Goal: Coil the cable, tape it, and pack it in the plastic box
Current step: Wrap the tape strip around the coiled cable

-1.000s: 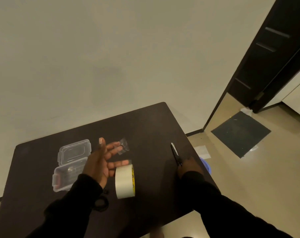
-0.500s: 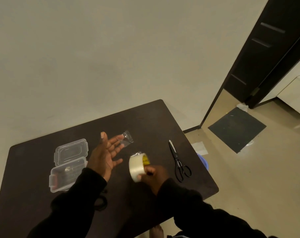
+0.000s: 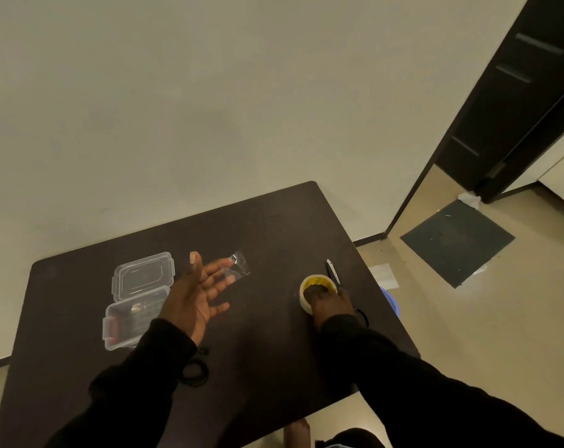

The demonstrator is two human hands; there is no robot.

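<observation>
We see a dark worktop (image 3: pixel 267 227). On it lie an open plastic box (image 3: pixel 135 302), a clear strip of tape (image 3: pixel 238 270), a tape roll (image 3: pixel 316 291), scissors (image 3: pixel 334 273) and a black coiled cable (image 3: pixel 195 371).

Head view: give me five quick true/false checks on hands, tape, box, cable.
1. The right hand rests on the tape roll. True.
2. The plastic box is closed. False: its lid is swung open.
3. A strip of clear tape hangs off the left hand fingertips. True.
4. The black cable is in the box. False: it lies coiled on the table, near the left sleeve.
5. The scissors lie left of the box. False: they lie beside the tape roll, at the table's right.
</observation>
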